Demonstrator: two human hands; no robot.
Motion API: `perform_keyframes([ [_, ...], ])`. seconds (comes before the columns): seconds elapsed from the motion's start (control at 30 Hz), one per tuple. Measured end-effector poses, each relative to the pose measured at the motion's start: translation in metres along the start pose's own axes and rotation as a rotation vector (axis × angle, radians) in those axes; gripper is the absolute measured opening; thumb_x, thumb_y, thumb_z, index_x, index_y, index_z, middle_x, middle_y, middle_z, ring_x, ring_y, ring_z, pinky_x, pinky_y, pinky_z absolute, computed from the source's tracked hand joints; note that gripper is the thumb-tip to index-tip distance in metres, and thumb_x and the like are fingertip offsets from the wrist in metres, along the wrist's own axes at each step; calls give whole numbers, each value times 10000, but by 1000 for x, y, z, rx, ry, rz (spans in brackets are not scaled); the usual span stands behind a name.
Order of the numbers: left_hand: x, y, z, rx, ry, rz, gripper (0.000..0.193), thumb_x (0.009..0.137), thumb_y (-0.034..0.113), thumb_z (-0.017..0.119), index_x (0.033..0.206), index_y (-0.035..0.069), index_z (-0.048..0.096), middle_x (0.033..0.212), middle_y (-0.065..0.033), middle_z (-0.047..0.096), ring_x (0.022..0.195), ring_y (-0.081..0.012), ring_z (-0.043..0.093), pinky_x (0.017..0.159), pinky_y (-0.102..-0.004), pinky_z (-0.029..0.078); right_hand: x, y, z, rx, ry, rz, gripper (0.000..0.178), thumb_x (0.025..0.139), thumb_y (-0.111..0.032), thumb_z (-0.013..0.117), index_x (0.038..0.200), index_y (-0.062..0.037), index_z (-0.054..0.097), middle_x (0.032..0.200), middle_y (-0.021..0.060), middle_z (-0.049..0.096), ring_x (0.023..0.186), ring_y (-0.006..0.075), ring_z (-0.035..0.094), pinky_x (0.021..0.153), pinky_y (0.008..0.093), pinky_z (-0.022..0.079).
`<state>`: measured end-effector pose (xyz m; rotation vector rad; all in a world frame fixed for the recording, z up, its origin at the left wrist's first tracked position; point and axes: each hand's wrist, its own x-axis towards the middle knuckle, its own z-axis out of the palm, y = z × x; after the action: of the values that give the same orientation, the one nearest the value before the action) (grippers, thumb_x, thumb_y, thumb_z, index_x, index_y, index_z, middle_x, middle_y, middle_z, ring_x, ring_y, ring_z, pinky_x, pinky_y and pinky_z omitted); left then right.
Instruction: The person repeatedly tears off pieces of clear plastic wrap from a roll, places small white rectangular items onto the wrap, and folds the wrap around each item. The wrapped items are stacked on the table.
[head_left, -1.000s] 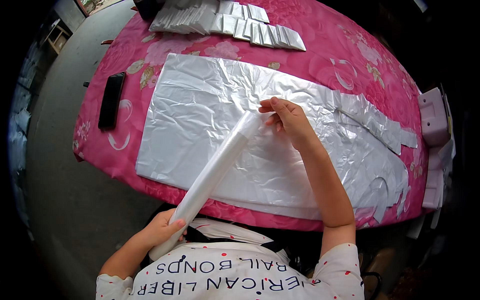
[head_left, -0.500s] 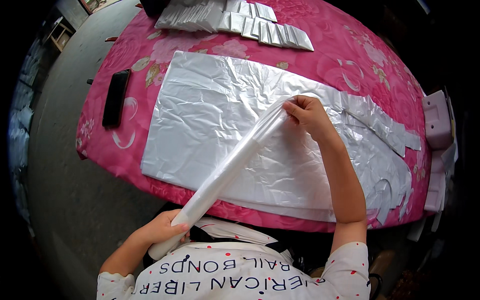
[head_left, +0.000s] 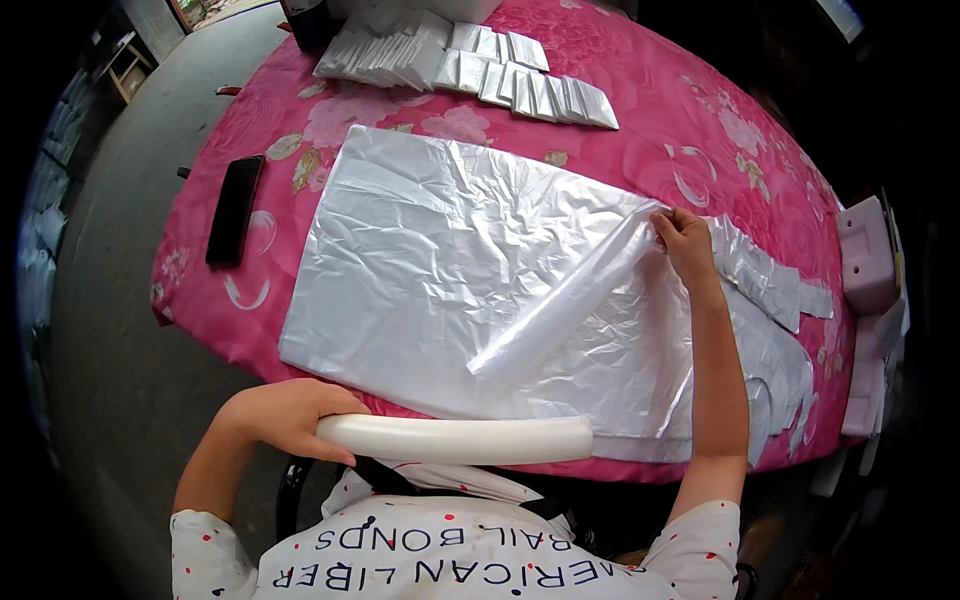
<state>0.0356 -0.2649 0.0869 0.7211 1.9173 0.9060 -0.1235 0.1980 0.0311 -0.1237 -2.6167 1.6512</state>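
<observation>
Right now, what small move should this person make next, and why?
I'd probably have the right hand lay the pinched plastic film flat on the silvery sheets: its fold slants across them, while the white tube gripped by the left hand looks bare and apart from the film.

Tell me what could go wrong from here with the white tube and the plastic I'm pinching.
The white tube is held near one end by your left hand, its other end unsupported, so it might tip or slip.
The loose plastic film is pinched at its upper end by your right hand; a hard tug could stretch or tear it.
It lies over the wrinkled plastic sheets, so pulling might drag those askew.
</observation>
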Motion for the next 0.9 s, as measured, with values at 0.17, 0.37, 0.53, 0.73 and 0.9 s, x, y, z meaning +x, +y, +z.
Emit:
perform_keyframes([
  [0.17,74,50,-16,622,292,7,497,704,304,717,1090,40,547,905,-123,595,838,-298,592,727,-377,482,-1,-21,52,-80,-159,-43,157,861,-145,594,798,-5,623,616,-12,547,544,49,459,497,222,369],
  [0.37,127,31,3,806,628,548,481,756,240,683,1144,16,508,1138,-165,520,1057,-300,520,875,-398,441,11,-22,71,-104,-244,-77,183,852,-160,610,802,16,631,624,31,585,551,81,493,517,255,401],
  [0.53,114,8,34,784,400,619,675,816,466,573,1276,-6,425,1315,-192,426,1222,-307,423,1006,-411,350,14,-20,73,-171,-256,-119,187,837,-160,623,825,27,634,652,69,615,561,103,514,539,266,417],
  [0.73,106,-8,48,795,305,543,779,845,592,432,1350,7,337,1429,-188,296,1322,-312,295,1067,-432,244,11,-31,68,-158,-253,-9,206,840,-174,621,879,28,630,738,108,628,601,145,560,580,286,449],
  [0.9,106,-3,61,846,334,469,728,830,601,442,1357,105,368,1427,-195,291,1319,-327,296,1071,-445,230,-42,-61,71,-395,-25,-360,369,820,-224,645,1101,-1,558,1146,178,542,975,289,552,830,375,444],
])
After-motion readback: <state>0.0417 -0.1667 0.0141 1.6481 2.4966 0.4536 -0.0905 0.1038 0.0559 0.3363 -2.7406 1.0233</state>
